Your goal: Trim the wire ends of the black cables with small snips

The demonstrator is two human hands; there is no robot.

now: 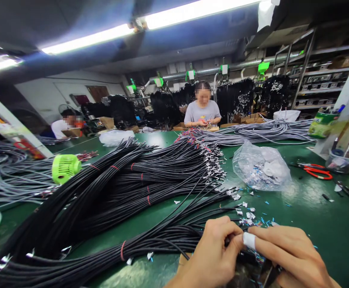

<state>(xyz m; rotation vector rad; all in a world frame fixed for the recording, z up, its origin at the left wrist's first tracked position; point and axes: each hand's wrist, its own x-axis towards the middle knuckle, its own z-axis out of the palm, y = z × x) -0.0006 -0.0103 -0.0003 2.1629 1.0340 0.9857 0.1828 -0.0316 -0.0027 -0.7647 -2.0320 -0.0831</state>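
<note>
My left hand (213, 250) is closed in a pinch at the lower middle, gripping a black cable (182, 251) that runs in from the left. Its tip is hidden by my fingers. Close against it, my right hand (291, 252) is closed too, with white tape (249, 241) round one finger. A dark, blade-like piece (272, 276) shows beneath the right fingers; I cannot tell what it is. Beside my left hand lies a bundle of black cables (156, 242), tied with a red band (122, 251). Blue and white scraps (248, 216) are scattered just beyond my fingers.
Larger tied bundles of black cables (102, 192) cover the table's left and middle. A clear plastic bag (261, 166) of scraps, red-handled pliers (316, 171) and a green fan (64, 169) stand around. Grey cables (270, 131) lie at the back, before a seated person (202, 114).
</note>
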